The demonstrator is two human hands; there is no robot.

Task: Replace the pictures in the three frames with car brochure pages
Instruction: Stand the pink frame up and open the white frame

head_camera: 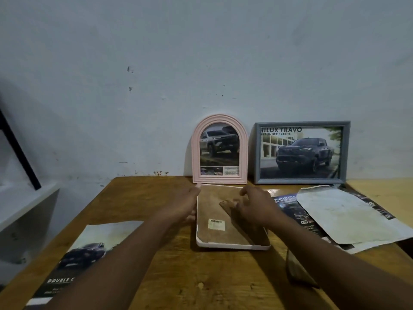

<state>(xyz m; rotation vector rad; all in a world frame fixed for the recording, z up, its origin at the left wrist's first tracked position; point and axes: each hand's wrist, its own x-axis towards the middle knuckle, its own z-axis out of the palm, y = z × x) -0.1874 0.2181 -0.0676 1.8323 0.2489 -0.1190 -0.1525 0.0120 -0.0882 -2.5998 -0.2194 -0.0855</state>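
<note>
Centrally, face-down frame (214,233), left fingers (197,186) relaxed along edge, right fingers (235,205) over stand (224,203), grip unclear

Pink arched plastic frame (195,153) stands upright at the back of the bench (174,269), against the wall (156,86), holding a pickup-truck page. Just to its right, a grey rectangular landscape frame (299,181), also upright, holds a dark pickup page headed "HILUX TRAVO". A pale pink rectangular frame (214,233) lies face down in front of them, brown backing up, barcode sticker on it. A loose dark-truck brochure page (89,249) lies flat near the left edge.
</note>
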